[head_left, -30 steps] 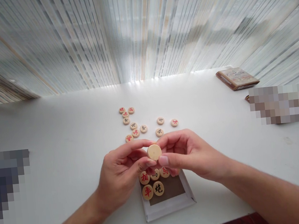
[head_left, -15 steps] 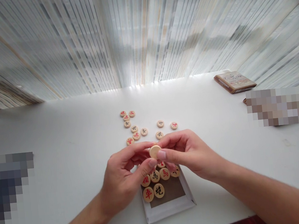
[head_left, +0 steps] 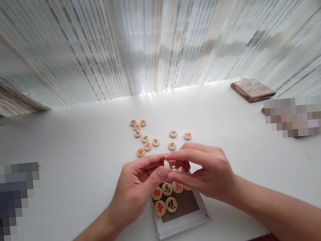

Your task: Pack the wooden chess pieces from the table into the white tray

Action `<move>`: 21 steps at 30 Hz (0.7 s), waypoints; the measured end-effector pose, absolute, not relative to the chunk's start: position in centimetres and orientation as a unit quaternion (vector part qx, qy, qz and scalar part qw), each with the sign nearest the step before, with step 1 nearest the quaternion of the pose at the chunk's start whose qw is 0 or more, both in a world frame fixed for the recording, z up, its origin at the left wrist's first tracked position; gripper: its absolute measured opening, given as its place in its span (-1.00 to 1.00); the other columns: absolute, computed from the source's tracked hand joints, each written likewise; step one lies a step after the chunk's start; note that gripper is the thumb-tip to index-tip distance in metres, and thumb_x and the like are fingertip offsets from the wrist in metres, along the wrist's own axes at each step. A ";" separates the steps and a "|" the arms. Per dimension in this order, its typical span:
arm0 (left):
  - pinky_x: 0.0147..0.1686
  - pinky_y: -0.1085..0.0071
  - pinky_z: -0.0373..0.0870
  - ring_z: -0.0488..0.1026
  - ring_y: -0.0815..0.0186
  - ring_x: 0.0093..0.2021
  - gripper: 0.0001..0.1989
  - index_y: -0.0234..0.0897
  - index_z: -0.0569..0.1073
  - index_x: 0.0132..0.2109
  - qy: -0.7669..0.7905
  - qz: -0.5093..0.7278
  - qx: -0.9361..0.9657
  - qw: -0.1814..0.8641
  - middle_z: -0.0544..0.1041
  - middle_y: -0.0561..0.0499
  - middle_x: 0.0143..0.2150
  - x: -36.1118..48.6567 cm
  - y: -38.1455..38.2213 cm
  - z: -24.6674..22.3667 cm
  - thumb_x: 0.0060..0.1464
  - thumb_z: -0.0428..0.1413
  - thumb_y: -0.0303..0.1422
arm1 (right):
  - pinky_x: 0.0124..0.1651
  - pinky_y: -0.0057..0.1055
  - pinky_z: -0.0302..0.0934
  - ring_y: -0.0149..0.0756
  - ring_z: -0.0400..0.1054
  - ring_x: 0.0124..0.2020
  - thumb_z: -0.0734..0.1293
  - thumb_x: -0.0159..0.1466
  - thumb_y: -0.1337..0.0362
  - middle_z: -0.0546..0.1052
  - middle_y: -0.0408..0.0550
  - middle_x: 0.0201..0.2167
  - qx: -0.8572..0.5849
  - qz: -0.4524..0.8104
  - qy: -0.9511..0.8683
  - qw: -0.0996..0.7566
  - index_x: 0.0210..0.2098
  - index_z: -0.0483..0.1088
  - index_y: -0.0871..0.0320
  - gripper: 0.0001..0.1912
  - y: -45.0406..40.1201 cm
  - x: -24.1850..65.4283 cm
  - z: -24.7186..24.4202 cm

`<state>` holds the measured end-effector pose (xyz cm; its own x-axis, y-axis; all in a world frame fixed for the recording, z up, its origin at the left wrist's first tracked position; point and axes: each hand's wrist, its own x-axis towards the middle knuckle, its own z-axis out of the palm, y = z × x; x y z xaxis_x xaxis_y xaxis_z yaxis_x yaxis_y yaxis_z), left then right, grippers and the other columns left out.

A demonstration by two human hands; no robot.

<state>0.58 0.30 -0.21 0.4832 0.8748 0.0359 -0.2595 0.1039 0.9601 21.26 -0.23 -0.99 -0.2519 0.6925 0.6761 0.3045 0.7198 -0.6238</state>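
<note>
Between my two hands, above the box, a round wooden Chinese chess piece (head_left: 167, 165) stands on edge. My left hand (head_left: 139, 183) pinches it between thumb and fingers. My right hand (head_left: 206, 165) closes on it from the other side with its fingertips. Below lies a shallow white box tray (head_left: 185, 228) with a brown floor. Rows of chess pieces lie in it, among them a red-marked piece (head_left: 159, 208) and a black-marked piece (head_left: 171, 204) in the nearest row. My hands cover the far part of the tray.
Several loose chess pieces (head_left: 145, 139) lie scattered on the white table (head_left: 80, 143) beyond my hands. A flat printed box (head_left: 253, 89) lies at the back right. A striped curtain (head_left: 141, 42) hangs along the table's far edge. Blurred-out patches hide things at left and right.
The piece in my fingers has turned from showing its blank face to nearly edge-on. My right hand has rotated around it. The pieces in the tray look the same.
</note>
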 end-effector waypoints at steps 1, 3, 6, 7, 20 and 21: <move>0.01 0.41 0.71 0.75 0.18 -0.01 -0.75 -0.12 0.74 0.14 0.288 0.407 0.519 0.695 0.79 -0.10 0.01 0.5 0.3 -0.3 0.37 0.31 -0.35 | -0.42 -0.52 0.39 -0.44 0.38 -0.51 0.58 0.36 0.32 0.58 -0.12 -0.42 -0.321 0.174 -0.775 0.515 -0.01 0.63 0.20 -0.77 -0.2 21.3 -1.0; 0.04 0.35 0.70 0.73 0.13 0.05 -0.74 -0.12 0.72 0.17 0.284 0.392 0.505 0.714 0.77 -0.13 0.07 0.4 0.4 -0.5 0.39 0.28 -0.34 | -0.43 -0.52 0.37 -0.44 0.37 -0.51 0.58 0.37 0.30 0.57 -0.12 -0.42 -0.320 0.161 -0.784 0.507 0.00 0.63 0.21 -0.76 -0.2 21.3 -0.8; 0.08 0.30 0.69 0.71 0.10 0.11 -0.73 -0.12 0.71 0.19 0.277 0.383 0.480 0.739 0.75 -0.14 0.10 0.3 0.5 -0.8 0.45 0.22 -0.32 | -0.40 -0.50 0.39 -0.41 0.40 -0.49 0.55 0.37 0.33 0.56 -0.11 -0.41 -0.323 0.178 -0.788 0.493 0.05 0.64 0.17 -0.74 -0.3 21.3 -0.3; 0.08 0.27 0.69 0.71 0.09 0.10 -0.73 -0.12 0.71 0.18 0.276 0.383 0.471 0.745 0.75 -0.15 0.09 0.2 0.5 -0.9 0.46 0.21 -0.31 | -0.39 -0.49 0.40 -0.40 0.41 -0.48 0.53 0.38 0.36 0.56 -0.10 -0.40 -0.324 0.187 -0.789 0.488 0.07 0.64 0.15 -0.73 -0.3 21.3 -0.2; -0.15 0.32 0.66 0.69 0.18 -0.18 -0.67 -0.32 0.75 0.03 0.266 0.417 0.463 0.736 0.75 -0.19 -0.15 0.2 0.6 -0.6 0.43 0.19 -0.18 | -0.40 -0.47 0.34 -0.43 0.37 -0.53 0.48 0.38 0.31 0.56 -0.15 -0.47 -0.331 0.167 -0.803 0.467 -0.13 0.61 0.14 -0.92 -0.2 21.8 0.7; -0.16 0.33 0.66 0.68 0.19 -0.21 -0.67 -0.33 0.75 0.01 0.278 0.436 0.460 0.721 0.75 -0.18 -0.17 0.1 0.7 -0.7 0.42 0.20 -0.18 | -0.39 -0.46 0.34 -0.43 0.36 -0.53 0.49 0.37 0.29 0.55 -0.16 -0.48 -0.337 0.170 -0.801 0.464 -0.15 0.60 0.14 -0.93 -0.2 21.8 0.8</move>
